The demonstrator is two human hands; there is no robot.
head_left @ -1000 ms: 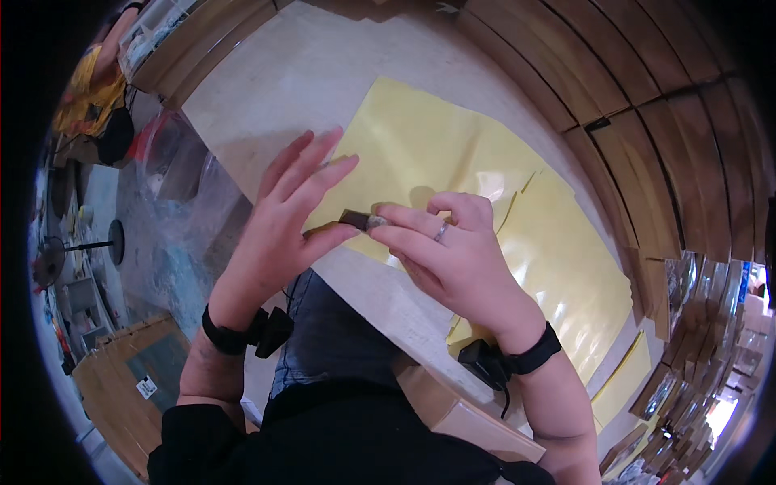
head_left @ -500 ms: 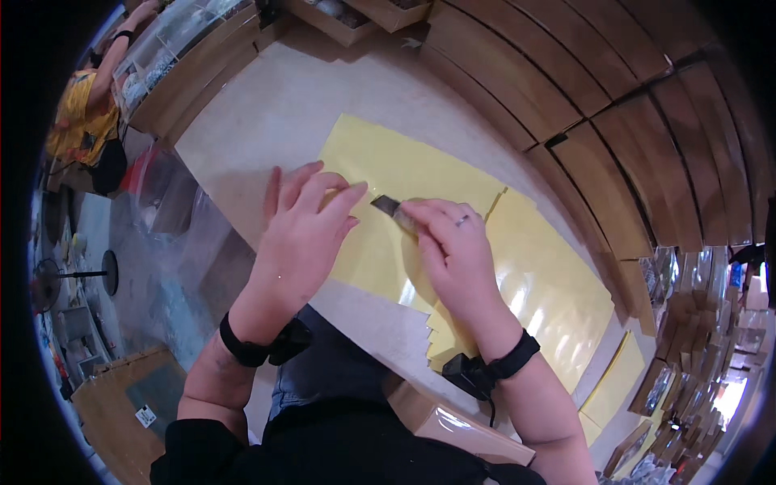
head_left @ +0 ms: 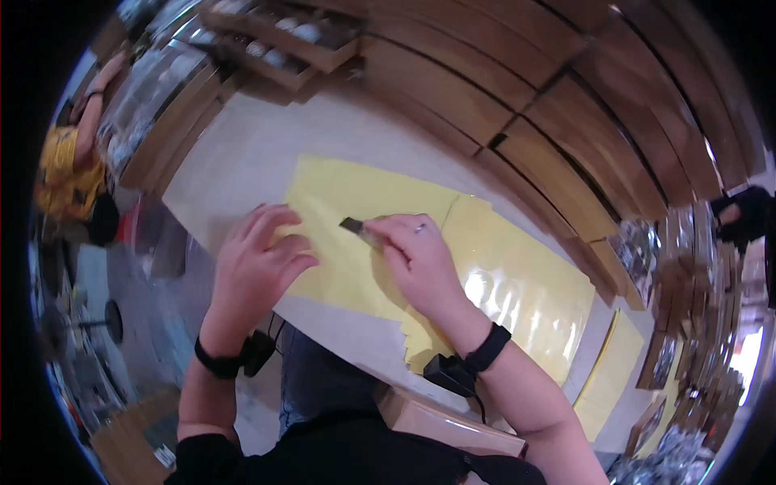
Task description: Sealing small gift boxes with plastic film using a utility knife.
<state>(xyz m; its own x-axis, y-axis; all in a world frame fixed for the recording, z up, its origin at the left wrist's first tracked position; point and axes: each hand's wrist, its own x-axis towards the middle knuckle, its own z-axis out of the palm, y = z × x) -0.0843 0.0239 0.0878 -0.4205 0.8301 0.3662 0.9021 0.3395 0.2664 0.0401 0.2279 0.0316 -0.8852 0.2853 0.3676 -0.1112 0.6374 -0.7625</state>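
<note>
My right hand point(head_left: 420, 263) is closed around a utility knife point(head_left: 352, 226); its dark, slanted blade points to the left and the handle is mostly hidden by my fingers. Under the blade lies a yellow sheet point(head_left: 356, 182), and I cannot tell if the blade touches it. My left hand point(head_left: 260, 263) hovers at the left edge of this sheet, its fingers bent and apart with nothing seen between them. A second, glossy yellow sheet point(head_left: 533, 275) lies to the right on the pale table point(head_left: 267, 129).
Stacked brown cardboard boxes point(head_left: 436, 81) line the far and right sides. Open trays point(head_left: 275, 36) of small items stand at the far left. A narrow yellow stack point(head_left: 606, 376) lies at right. Beyond the table's left edge, a person in a yellow top point(head_left: 73, 178) reaches forward.
My left hand has drawn away from the blade, leaving a wider gap between the hands. The knife stays in my right hand. The whole view has shifted and blurred slightly.
</note>
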